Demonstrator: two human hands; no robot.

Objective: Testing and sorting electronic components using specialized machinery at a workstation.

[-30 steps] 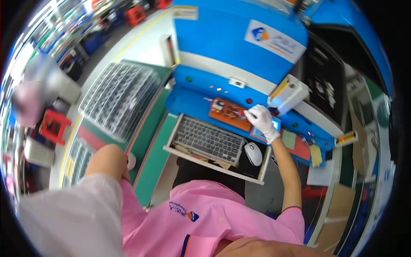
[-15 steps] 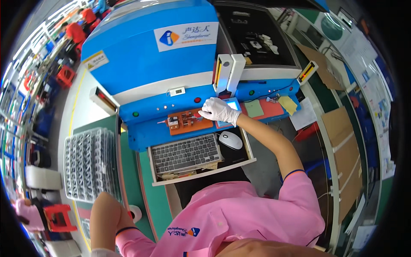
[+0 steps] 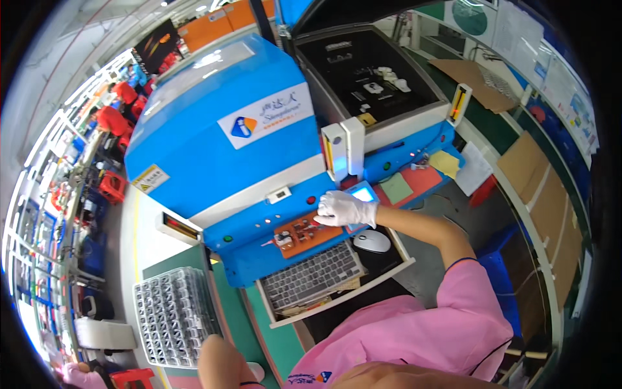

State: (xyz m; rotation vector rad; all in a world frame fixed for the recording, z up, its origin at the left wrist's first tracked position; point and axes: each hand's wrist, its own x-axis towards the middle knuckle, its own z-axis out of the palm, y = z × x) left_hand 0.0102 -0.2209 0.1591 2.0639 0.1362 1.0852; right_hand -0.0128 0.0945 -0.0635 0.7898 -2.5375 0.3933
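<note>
My right hand (image 3: pixel 348 210), in a white glove, is over the right end of an orange fixture block (image 3: pixel 303 236) on the blue ledge of a machine. Its fingers are curled together, and whatever they grip is hidden. Small metal parts sit on the block, and a pinkish-red tip sticks out at its left end. A small lit screen (image 3: pixel 361 194) stands just behind the hand. Of my left arm only a bare part (image 3: pixel 221 363) shows at the lower edge; the left hand is out of the picture.
Below the ledge, a pulled-out drawer (image 3: pixel 343 301) holds a keyboard (image 3: pixel 314 275) and a white mouse (image 3: pixel 372 241). Stacked clear trays (image 3: pixel 173 318) stand at left. The blue machine cover (image 3: pixel 220 129) rises ahead; a green pad (image 3: pixel 396 188) and yellow cloth (image 3: pixel 444 164) lie right.
The view has tilted and shifted, so the machine and drawer appear lower and turned. My right hand stays at the fixture's right end. My left glove has left the lower edge of the picture.
</note>
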